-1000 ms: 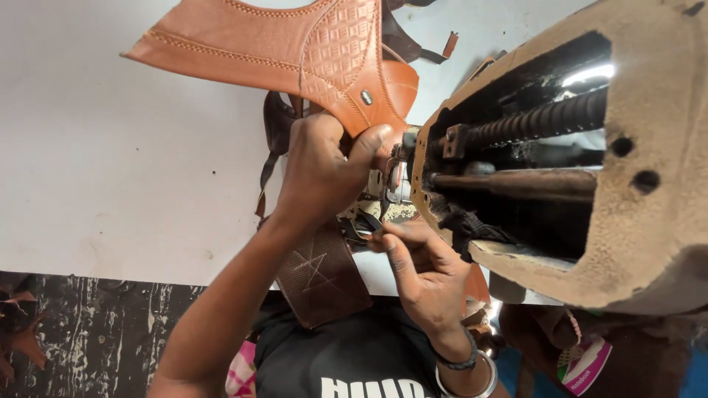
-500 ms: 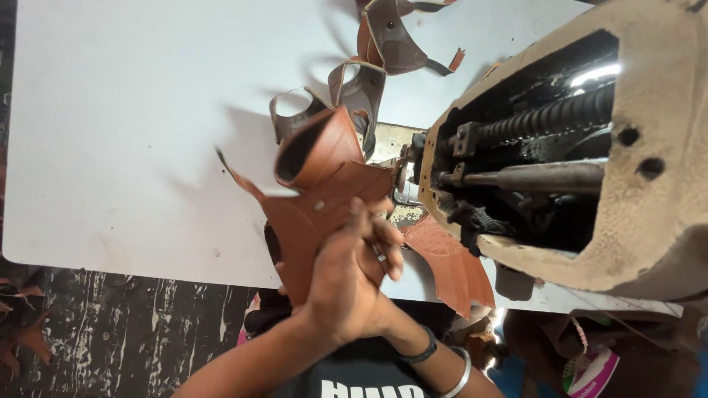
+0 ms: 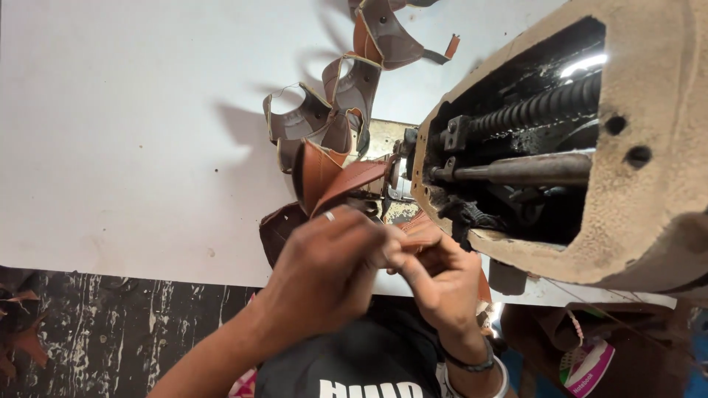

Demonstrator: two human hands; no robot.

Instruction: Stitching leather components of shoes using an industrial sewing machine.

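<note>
Brown leather piece [image 3: 335, 180] sits at the white desk's [image 3: 125, 133] near edge beside the sewing machine [image 3: 590, 147], pinched by both the left hand [image 3: 324, 273] and right hand [image 3: 442, 276], each grip closed on it.

A leather-goods or shoemaking workshop is shown. A large industrial sewing machine with a worn, beige, dust-coated body [image 3: 627, 184] and exposed metal shafts is set on a white worktop [image 3: 133, 133]. Cut pieces of tan-brown leather with grey lining [image 3: 332, 110] are scattered beside it. Paint-spattered dark floor [image 3: 110, 332] is seen below.
</note>
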